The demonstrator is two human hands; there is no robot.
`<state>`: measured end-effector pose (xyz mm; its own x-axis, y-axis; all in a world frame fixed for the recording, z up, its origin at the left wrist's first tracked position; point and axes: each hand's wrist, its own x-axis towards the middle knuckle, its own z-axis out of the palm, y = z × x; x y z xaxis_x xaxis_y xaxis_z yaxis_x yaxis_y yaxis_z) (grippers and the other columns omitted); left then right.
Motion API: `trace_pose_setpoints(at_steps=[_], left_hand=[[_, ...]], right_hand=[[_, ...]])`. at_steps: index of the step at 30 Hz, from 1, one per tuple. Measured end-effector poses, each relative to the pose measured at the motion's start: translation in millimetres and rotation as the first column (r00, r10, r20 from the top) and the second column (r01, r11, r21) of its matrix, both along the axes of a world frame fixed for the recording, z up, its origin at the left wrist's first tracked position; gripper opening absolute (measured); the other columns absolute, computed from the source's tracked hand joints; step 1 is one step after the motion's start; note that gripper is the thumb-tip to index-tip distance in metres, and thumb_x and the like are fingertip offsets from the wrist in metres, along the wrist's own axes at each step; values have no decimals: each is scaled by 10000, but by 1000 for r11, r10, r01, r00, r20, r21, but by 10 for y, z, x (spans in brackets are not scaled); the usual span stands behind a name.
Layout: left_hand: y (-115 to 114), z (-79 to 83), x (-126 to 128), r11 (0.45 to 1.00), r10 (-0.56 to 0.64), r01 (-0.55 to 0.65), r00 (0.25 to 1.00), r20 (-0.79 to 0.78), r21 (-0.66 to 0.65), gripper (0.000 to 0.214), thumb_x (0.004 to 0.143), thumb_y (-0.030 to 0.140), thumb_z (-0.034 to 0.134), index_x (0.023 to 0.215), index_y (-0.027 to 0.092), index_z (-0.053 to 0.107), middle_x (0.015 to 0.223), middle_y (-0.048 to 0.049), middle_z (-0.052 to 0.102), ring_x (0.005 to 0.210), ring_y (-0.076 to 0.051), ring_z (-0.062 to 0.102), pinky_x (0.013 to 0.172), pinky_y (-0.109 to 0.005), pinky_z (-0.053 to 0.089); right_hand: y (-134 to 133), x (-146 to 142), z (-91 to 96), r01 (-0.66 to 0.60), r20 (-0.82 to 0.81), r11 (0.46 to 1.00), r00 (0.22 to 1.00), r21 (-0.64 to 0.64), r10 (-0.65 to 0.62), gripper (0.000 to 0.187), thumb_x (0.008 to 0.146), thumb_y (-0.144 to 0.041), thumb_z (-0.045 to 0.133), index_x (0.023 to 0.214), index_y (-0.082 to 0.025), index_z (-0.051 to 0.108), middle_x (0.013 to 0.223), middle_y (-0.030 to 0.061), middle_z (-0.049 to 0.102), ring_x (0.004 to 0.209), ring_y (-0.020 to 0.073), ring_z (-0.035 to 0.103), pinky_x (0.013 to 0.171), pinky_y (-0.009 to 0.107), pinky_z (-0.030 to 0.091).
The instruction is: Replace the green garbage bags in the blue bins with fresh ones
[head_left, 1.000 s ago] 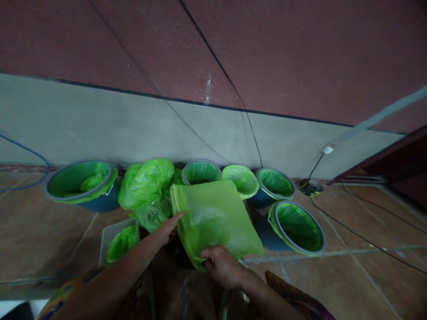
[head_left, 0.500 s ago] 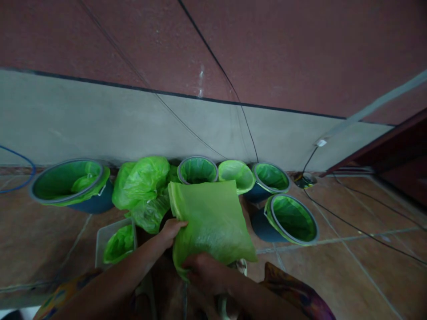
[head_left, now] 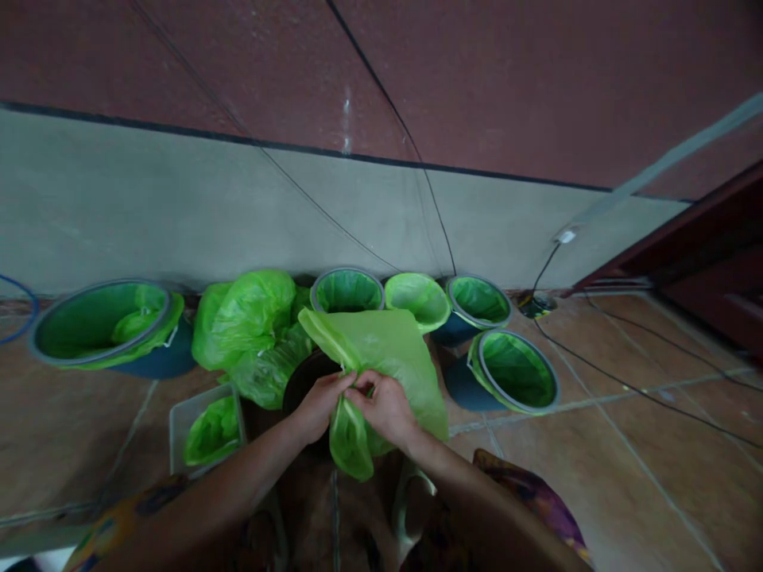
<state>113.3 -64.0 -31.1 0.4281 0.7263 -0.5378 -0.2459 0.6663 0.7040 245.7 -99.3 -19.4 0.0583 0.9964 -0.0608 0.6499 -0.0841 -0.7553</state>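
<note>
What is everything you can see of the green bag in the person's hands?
The green bag is thin, lime-coloured and slightly see-through, apparently soft plastic. Its left side is gathered, pinched by the left hand and the right hand; one folded flap droops below them, while a broad, fairly flat panel spreads to the right. It is held above the tiled floor, left of a blue bucket.
</note>
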Motion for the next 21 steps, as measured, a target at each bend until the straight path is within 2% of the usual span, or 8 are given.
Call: trace_pose_setpoints(at_steps=[4, 6, 8, 10, 13, 17, 21], left_hand=[[34, -6, 18, 997, 73, -74, 997, -22, -3, 278, 647, 337, 767, 811, 120, 710, 718, -56, 728, 592, -152, 646, 606, -253, 480], [60, 0, 8, 996, 88, -88, 995, -35, 0, 275, 633, 317, 769, 816, 122, 709, 724, -56, 730, 589, -155, 644, 608, -260, 481], [76, 24, -1, 996, 84, -83, 995, -44, 20, 293, 610, 314, 781, 816, 119, 709, 732, -60, 731, 614, -164, 652, 632, -266, 486], [81, 52, -4, 996, 82, -80, 996, -45, 45, 312, 590, 320, 792, 811, 116, 711, 756, -66, 735, 661, -173, 663, 676, -271, 492], [80, 65, -3, 996, 67, -66, 997, -28, 57, 332, 579, 327, 796, 821, 116, 710, 790, -67, 735, 702, -175, 664, 709, -273, 492], [96, 41, -13, 998, 56, -55, 997, -46, 18, 348, 607, 386, 778, 822, 125, 698, 719, -40, 707, 610, -144, 626, 600, -250, 467], [124, 24, -30, 994, 101, -99, 993, -63, 36, 309, 599, 358, 766, 803, 135, 699, 701, -33, 701, 576, -138, 609, 567, -250, 461]], right_hand=[[-32, 8, 92, 124, 114, 985, 984, 120, -138, 288, 735, -438, 685, 872, -204, 585, 742, -11, 622, 634, 151, 563, 625, 274, 419], [-67, 13, 133, 75, 162, 976, 981, 202, -109, 291, 757, -418, 666, 935, -206, 578, 835, 16, 629, 732, 176, 593, 677, 291, 447], [-96, 4, 147, -23, 209, 973, 978, 229, -26, 303, 788, -417, 636, 997, -205, 580, 943, 53, 630, 851, 206, 607, 753, 321, 466], [-107, -19, 122, -62, 231, 984, 973, 169, 21, 374, 791, -423, 637, 1069, -182, 573, 1018, 93, 627, 923, 237, 606, 813, 359, 469], [-89, -46, 46, -29, 192, 1000, 981, 9, 26, 433, 779, -367, 655, 1125, -126, 560, 1035, 128, 646, 917, 256, 614, 833, 375, 463], [-49, -16, -12, -13, 93, 998, 995, -65, 19, 291, 784, -251, 606, 1059, -157, 616, 862, 51, 675, 742, 188, 598, 741, 313, 453], [-12, 59, -53, 60, -83, 997, 995, -53, -64, 192, 781, -288, 586, 918, -182, 669, 702, -4, 638, 597, 142, 529, 633, 276, 430]])
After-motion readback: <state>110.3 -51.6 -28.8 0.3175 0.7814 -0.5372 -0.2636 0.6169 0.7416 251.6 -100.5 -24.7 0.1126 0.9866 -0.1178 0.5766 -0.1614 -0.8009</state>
